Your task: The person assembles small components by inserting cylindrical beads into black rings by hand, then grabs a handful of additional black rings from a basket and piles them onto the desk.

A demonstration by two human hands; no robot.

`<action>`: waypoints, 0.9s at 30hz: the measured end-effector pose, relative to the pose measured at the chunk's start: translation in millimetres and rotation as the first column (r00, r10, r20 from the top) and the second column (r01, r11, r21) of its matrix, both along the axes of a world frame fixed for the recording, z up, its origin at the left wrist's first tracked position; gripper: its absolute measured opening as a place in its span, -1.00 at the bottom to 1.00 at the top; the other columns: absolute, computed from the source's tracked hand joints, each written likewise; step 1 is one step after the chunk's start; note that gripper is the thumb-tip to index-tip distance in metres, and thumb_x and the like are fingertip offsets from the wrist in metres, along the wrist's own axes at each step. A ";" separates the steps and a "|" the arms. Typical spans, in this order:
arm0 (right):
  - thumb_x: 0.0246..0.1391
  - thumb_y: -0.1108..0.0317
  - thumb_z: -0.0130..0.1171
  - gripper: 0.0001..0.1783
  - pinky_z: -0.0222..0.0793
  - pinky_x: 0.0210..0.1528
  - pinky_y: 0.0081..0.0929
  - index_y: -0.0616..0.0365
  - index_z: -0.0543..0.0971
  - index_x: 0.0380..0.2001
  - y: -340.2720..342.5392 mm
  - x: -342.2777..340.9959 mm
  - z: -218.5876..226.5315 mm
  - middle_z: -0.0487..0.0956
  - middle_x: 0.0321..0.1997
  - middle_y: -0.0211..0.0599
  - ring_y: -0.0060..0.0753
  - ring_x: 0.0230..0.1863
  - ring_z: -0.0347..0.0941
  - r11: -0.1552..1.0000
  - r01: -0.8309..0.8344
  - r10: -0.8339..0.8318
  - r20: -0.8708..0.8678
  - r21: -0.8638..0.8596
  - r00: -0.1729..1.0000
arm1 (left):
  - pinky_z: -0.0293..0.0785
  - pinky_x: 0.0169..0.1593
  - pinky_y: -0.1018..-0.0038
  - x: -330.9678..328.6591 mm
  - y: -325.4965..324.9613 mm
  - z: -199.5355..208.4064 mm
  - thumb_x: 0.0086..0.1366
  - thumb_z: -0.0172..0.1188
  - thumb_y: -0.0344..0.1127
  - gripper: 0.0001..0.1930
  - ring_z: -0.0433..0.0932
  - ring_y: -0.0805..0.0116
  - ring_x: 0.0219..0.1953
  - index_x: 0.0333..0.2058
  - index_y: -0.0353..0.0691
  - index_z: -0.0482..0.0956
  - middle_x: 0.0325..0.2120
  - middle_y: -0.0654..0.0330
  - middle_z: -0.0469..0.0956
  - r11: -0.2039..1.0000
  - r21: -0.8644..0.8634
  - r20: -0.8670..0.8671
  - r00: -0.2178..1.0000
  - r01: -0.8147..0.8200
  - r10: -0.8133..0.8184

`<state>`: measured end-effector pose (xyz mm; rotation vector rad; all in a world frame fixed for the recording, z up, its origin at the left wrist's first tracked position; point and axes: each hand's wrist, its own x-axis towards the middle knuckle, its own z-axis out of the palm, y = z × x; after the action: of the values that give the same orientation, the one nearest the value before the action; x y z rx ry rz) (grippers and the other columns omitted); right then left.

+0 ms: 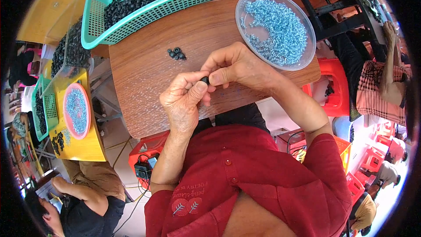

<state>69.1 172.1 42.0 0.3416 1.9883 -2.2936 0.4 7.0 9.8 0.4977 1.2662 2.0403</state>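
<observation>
Left hand (180,101) and right hand (239,68) both pinch one small black rounded piece (205,80) between fingertips, over brown wood-grain tabletop (144,83), near small cluster of black hollow plastic-looking pieces (176,53).

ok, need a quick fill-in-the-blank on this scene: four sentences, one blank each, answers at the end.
1. The left hand and right hand meet at a small part coloured ____.
2. The teal basket sits toward the far ____ of the wooden table.
3. The round clear tub holds many small pieces coloured ____.
4. The shirt worn by the person at the table is ____.

Missing words: black; left; blue; red.
</observation>
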 end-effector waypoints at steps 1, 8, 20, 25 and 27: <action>-0.12 0.42 0.25 -0.86 0.25 -0.54 -0.70 0.25 0.60 -0.43 0.5 1.0 -1.9 0.56 -0.58 -0.39 -0.68 -0.57 0.36 1.000 0.002 -0.002 0.002 0.000 1.000 | 0.40 -0.56 0.67 1.4 0.0 -0.3 0.19 0.17 -0.51 -0.85 0.50 0.51 -0.57 -0.26 -0.42 0.53 -0.50 0.07 0.58 1.000 0.003 0.010 1.000 -0.008 0.008; -0.06 0.45 0.23 -0.86 0.27 -0.47 -0.71 0.27 0.57 -0.39 -0.7 3.8 -10.5 0.55 -0.52 -0.39 -0.68 -0.52 0.36 0.999 -0.048 0.048 0.005 -0.009 0.999 | 0.40 -0.62 0.61 9.3 -0.3 -1.3 0.16 0.20 -0.50 -0.86 0.52 0.41 -0.58 -0.32 -0.46 0.51 -0.50 0.01 0.56 0.995 -0.090 -0.016 0.999 -0.048 0.047; 0.01 0.44 0.12 -0.78 0.33 -0.29 -0.60 0.28 0.57 -0.25 -12.2 11.3 -17.0 0.54 -0.39 -0.32 -0.56 -0.39 0.42 0.955 0.154 -0.059 -0.349 0.253 0.935 | 0.36 -0.64 0.63 2.9 9.5 5.4 0.16 0.21 -0.52 -0.47 0.46 0.46 -0.67 0.06 -0.36 0.16 -0.56 0.06 0.55 0.999 -0.017 0.121 0.991 -0.046 0.048; 0.09 0.49 0.06 -0.83 0.36 -0.26 -0.64 0.25 0.55 -0.24 -7.5 19.6 3.0 0.53 -0.33 -0.36 -0.63 -0.33 0.41 0.960 0.185 -0.154 -0.156 0.209 0.976 | 0.36 -0.56 0.68 -10.7 -11.1 -10.0 0.24 0.13 -0.47 -0.72 0.45 0.54 -0.62 -0.09 -0.39 0.37 -0.54 0.09 0.57 0.978 -0.176 -0.006 0.994 -0.112 0.112; 0.11 0.49 0.03 -0.84 0.35 -0.33 -0.67 0.23 0.54 -0.25 7.3 19.7 13.0 0.53 -0.37 -0.38 -0.68 -0.40 0.39 0.947 0.239 -0.203 -0.179 0.213 0.963 | 0.37 -0.53 0.65 -26.7 -16.2 -9.7 0.24 0.12 -0.44 -0.80 0.46 0.50 -0.57 -0.19 -0.41 0.44 -0.53 0.07 0.56 0.925 -0.296 -0.165 0.966 -0.240 0.198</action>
<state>88.8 179.4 55.0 0.4373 2.4223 -2.2758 -26.3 -9.2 0.1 0.3577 1.7601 1.9546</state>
